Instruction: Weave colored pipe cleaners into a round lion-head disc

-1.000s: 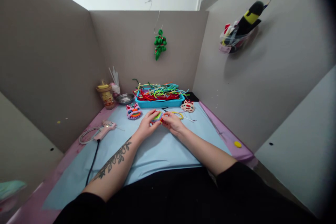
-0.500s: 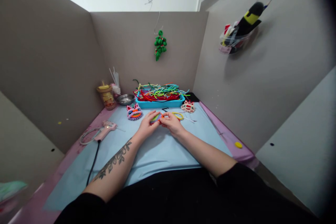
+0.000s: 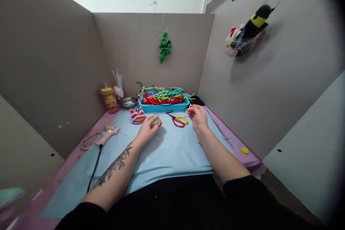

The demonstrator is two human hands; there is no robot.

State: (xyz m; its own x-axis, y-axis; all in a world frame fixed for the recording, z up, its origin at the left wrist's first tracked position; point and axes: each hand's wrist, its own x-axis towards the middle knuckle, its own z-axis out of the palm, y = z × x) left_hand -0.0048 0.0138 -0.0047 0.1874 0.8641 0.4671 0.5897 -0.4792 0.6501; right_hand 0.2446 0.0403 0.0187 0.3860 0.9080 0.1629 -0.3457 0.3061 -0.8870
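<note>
My left hand (image 3: 147, 128) is closed around a small multicoloured fuzzy piece (image 3: 156, 122) with green, purple and orange-red parts, held just above the blue sheet. Out to the right, my right hand (image 3: 198, 116) has its fingers curled on a white-and-red fuzzy animal head (image 3: 190, 106), most of which the fingers hide. Scissors (image 3: 179, 121) with one red and one yellow handle loop lie between the hands. A lilac fuzzy animal head (image 3: 137, 115) with an orange mouth sits just beyond my left hand.
A blue tray (image 3: 164, 107) heaped with colourful pipe cleaners stands at the back. To the left are a metal bowl (image 3: 128, 102), a lidded cup (image 3: 110, 100) and a pink glue gun (image 3: 108, 134) with a cord. Grey partitions enclose three sides.
My hands have parted. The right one has let go of the multicoloured piece and moved right to the white-and-red head; the left keeps the piece. The scissors are now uncovered.
</note>
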